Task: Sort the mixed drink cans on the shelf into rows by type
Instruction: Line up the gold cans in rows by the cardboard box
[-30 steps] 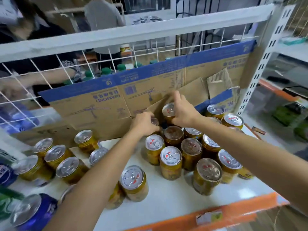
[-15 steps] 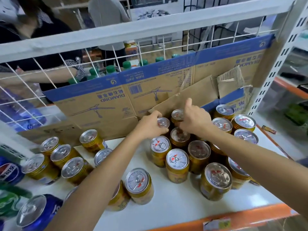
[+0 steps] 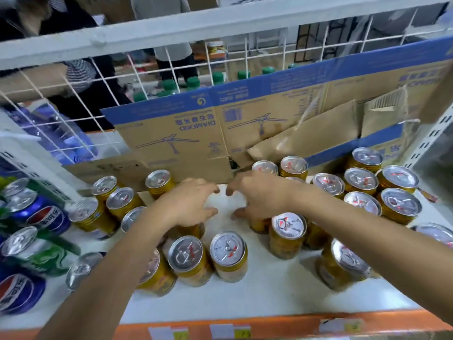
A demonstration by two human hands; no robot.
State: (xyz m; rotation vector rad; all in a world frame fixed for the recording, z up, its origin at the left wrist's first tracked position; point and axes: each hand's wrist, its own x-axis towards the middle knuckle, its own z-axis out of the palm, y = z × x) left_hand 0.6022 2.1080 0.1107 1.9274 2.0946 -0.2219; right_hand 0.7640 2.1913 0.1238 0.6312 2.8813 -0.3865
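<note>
Gold drink cans stand in two clusters on the white shelf [image 3: 257,300], one on the right [image 3: 360,180] and one on the left [image 3: 122,202]. Two more gold cans [image 3: 228,256] stand in front at the middle. Blue Pepsi cans [image 3: 41,214] and green cans [image 3: 41,256] lie at the far left. My left hand [image 3: 193,202] and my right hand [image 3: 259,195] hover side by side over the bare gap between the clusters. Their thumbs and fingers are spread and face each other. Neither hand holds anything. Parts of gold cans show just below each hand.
A flattened cardboard box [image 3: 171,133] with a blue band leans along the shelf's back, against a white wire grid [image 3: 98,77]. Green bottle caps and people show behind the grid. An orange front rail [image 3: 282,325] carries price labels. A perforated upright [image 3: 431,143] bounds the right side.
Both hands left the cans at the back of the right cluster and came forward and left to the gap. The view swung left, showing more blue and green cans.
</note>
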